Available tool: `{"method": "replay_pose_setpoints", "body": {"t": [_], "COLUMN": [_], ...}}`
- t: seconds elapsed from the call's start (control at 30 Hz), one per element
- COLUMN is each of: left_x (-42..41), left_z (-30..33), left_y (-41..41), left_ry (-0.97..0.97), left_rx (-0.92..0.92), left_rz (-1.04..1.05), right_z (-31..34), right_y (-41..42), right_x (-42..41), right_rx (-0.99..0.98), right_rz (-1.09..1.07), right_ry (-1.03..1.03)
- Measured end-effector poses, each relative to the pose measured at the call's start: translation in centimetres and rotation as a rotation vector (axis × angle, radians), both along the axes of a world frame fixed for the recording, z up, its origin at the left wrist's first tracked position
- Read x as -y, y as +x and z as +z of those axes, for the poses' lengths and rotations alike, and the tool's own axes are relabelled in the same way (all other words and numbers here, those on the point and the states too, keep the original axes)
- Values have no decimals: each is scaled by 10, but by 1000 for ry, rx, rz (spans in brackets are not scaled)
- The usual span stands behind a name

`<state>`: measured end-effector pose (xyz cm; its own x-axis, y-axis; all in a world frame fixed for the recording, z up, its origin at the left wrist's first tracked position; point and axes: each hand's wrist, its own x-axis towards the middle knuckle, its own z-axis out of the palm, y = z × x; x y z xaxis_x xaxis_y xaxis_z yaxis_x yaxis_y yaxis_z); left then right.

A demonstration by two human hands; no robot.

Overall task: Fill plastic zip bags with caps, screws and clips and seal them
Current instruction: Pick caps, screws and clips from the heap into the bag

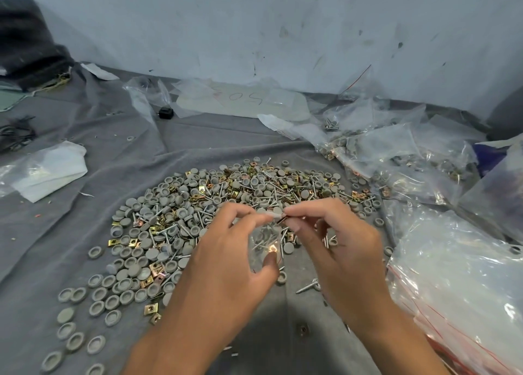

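Grey cloth carries heap of caps, screws, clips; filled bags right.

One head-worn wide-angle view looks forward and down, close over both hands pinching a small zip bag; the wall stands well beyond the grip.

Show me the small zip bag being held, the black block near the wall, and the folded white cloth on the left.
small zip bag (266,244): head view, clear lower body.
black block (165,112): head view, top face.
folded white cloth (53,173): head view, middle of its top.
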<state>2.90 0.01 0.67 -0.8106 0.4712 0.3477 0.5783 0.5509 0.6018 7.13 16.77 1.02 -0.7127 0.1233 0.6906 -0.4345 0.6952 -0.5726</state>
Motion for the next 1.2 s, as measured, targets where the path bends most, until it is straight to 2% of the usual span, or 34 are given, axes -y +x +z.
{"method": "replay_pose_setpoints", "body": {"t": [0.13, 0.27, 0.33, 0.43, 0.5, 0.7, 0.9, 1.03, 1.13, 1.2], "left_x": [0, 0, 0, 0, 1, 2, 1, 2, 1, 0], "left_z": [-1, 0, 1, 1, 1, 1, 2, 3, 3, 3], "left_y": [0, 2, 2, 2, 2, 1, 2, 1, 1, 1], "left_ry": [-2, 1, -3, -9, -3, 4, 8, 9, 10, 11], "left_rx": [8, -3, -4, -4, -3, -3, 6, 11, 6, -2], "left_rz": [-5, 0, 1, -1, 0, 1, -1, 2, 0, 1], "right_z": [-5, -7, -17, -42, -52, -58, -53, -30, -13, -10], "right_y": [1, -4, -11, -19, -21, -26, -28, -19, -7, -2], "right_x": [4, -16, -31, -42, -43, -38, -34, -23, -7, 0], "right_rx": [44, 105, 274, 621, 703, 622, 607, 361, 145, 91], "right_rz": [54, -39, -145, -249, -261, -284, -260, -100, -6, 36], "right_ry": [72, -93, -23, 215, 328, 385, 245, -28, -28, 32]}}
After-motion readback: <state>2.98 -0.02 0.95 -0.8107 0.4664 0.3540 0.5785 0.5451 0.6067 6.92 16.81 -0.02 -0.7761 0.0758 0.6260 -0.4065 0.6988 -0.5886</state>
